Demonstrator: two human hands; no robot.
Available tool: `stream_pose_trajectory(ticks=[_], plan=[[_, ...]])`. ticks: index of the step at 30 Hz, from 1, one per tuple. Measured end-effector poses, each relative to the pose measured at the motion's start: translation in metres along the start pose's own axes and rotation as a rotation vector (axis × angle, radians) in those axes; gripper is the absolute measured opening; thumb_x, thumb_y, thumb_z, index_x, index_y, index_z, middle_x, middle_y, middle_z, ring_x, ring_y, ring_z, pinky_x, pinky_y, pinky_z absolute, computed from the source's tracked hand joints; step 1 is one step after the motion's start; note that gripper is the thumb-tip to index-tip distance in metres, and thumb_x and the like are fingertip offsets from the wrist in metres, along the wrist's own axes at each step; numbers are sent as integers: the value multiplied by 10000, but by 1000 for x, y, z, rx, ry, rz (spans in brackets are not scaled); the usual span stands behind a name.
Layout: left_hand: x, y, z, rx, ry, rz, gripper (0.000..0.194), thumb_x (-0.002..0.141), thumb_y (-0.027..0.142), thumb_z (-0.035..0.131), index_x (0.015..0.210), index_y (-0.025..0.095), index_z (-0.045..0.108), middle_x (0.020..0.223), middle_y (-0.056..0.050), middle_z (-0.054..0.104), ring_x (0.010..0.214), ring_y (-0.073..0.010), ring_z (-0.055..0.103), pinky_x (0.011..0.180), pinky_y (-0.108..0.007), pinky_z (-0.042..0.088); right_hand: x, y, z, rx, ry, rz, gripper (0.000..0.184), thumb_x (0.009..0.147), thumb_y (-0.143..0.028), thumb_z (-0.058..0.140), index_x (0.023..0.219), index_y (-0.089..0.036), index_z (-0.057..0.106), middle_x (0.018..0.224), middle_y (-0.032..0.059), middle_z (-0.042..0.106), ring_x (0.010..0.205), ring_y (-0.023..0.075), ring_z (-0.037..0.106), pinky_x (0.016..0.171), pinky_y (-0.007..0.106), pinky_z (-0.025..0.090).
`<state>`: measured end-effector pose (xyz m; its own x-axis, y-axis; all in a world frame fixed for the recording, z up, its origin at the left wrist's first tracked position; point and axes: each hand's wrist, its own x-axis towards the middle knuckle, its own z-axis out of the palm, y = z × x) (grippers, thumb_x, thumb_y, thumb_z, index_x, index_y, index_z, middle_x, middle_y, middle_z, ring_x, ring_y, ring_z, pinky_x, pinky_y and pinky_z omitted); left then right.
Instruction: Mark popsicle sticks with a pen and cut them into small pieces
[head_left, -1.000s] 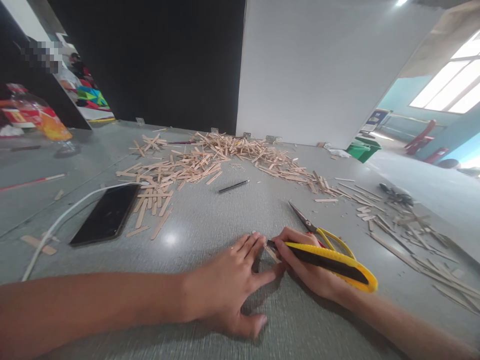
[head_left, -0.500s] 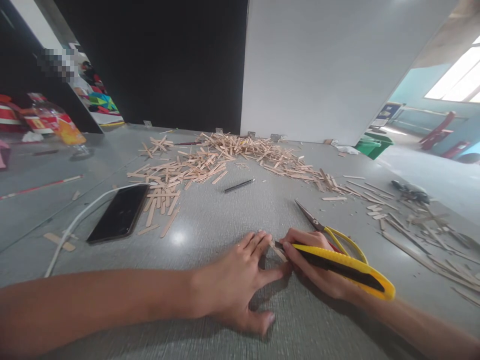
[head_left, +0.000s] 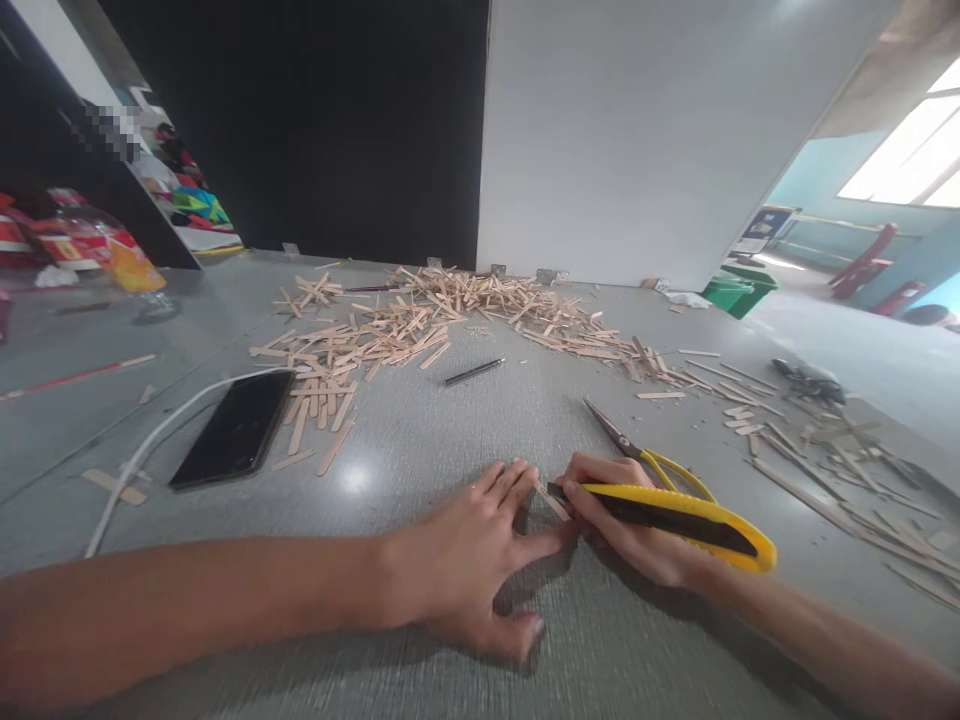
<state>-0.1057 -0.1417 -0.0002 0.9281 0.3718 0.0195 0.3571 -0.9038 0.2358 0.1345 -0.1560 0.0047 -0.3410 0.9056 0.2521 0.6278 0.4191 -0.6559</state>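
A yellow and black utility knife [head_left: 679, 518] is gripped in my right hand [head_left: 622, 520], its front end pointing left at a thin wooden craft stick [head_left: 553, 500]. My left hand [head_left: 480, 560] lies palm down with the fingers stretched and the thumb apart. Its fingertips rest at the stick, pressing it against the grey table [head_left: 420, 430]. Fingers partly cover the stick, and the blade's tip is too small to make out. Just beyond my right hand lie yellow-handled scissors [head_left: 637, 452], their blades pointing away to the left.
A heap of craft sticks [head_left: 420, 315] spreads across the back. A black pen [head_left: 475, 372] lies before it. At left are a phone [head_left: 234, 428] with a white cable [head_left: 154, 432] and a plastic bottle [head_left: 124, 255]. Cut strips [head_left: 810, 490] litter the right side.
The knife's rear end has swung slightly upward in my right hand. My left hand stays in place on the stick; the whole view has shifted a little.
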Motion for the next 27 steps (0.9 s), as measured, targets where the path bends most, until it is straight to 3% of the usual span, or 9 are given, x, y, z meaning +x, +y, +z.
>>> stream_pose_trajectory(ticks=[3,6,10,12,15,19,22,24,27], plan=[[-1,2,0,82,19,19,798,942,584,564,1604,198,341,1606,-324,343,1491,-527,309,1171,-650,348,-4,3,2,139,-41,84,417,1070,-475,475,734,-238,544,586,-32,599,506,131,530,521,272,413],[-1,3,-1,255,64,-11,664,1003,352,555,1602,172,333,1513,-307,490,1425,-477,466,1115,-591,437,-10,9,7,333,57,167,372,1068,-497,486,814,-237,568,594,-36,608,496,130,552,522,264,451],[2,1,-13,344,8,-105,476,871,33,584,1347,44,585,1228,-217,685,1133,-346,670,965,-443,529,-14,12,11,414,171,215,323,1054,-517,511,914,-237,594,646,-30,613,490,131,549,459,245,458],[2,1,-22,236,-59,-170,337,762,45,679,1097,83,674,1066,-141,694,983,-309,664,885,-409,537,-14,8,9,316,183,174,303,1049,-508,520,975,-234,625,673,-18,631,518,134,566,475,242,466],[-2,1,-33,124,-64,-243,166,776,45,652,914,134,634,1010,-109,651,939,-280,622,831,-378,515,-13,-3,5,207,232,116,324,1056,-501,482,1070,-226,653,662,-10,651,511,135,578,489,244,470],[-10,0,-47,-57,-17,-269,124,906,71,511,959,168,570,1005,-101,641,909,-259,613,784,-365,489,-10,-10,6,293,321,197,389,1023,-568,494,985,-217,658,599,-17,623,422,130,535,414,245,439],[-12,6,-73,-481,48,-423,138,1039,191,386,1037,208,523,811,-7,630,660,-171,586,592,-280,434,-7,-6,11,361,361,254,318,983,-553,584,1048,-242,603,634,-30,622,454,145,565,419,247,462],[-13,15,-94,-747,143,-435,156,1072,276,402,1160,218,516,828,22,632,615,-124,571,593,-252,455,-5,-1,13,337,368,224,307,972,-502,619,1144,-262,533,697,-26,650,511,162,605,475,268,509],[-18,31,-117,-934,211,-436,212,1067,399,485,1105,217,587,798,41,614,557,-81,485,527,-212,411,-2,2,12,247,338,171,358,969,-462,619,1208,-267,437,780,0,685,549,180,627,504,293,531]])
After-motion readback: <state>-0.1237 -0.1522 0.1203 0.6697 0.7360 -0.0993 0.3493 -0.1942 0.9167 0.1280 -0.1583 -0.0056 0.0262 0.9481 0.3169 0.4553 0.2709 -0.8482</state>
